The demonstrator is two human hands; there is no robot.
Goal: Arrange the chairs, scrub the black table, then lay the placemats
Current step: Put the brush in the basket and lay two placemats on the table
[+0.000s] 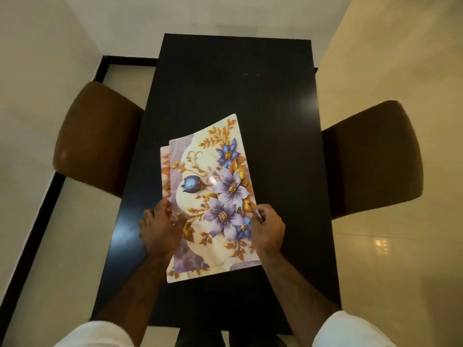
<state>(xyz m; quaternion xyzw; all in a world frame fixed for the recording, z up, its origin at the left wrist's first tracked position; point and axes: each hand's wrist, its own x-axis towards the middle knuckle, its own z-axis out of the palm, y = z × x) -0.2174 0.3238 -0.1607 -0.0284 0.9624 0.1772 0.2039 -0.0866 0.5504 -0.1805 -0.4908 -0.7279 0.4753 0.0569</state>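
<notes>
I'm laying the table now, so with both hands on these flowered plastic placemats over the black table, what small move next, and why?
Probably lift the top flowered placemat free with the right hand, which pinches its right edge, while the left hand holds the second placemat peeking out beneath. No mat lies on the rectangular black table yet.

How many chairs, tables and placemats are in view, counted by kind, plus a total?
Chairs: 2, the left chair and the right chair.
Tables: 1, the black table.
Placemats: 2 showing, the top placemat and the lower placemat peeking out under it; any more would be hidden.
Total: 5.
</notes>
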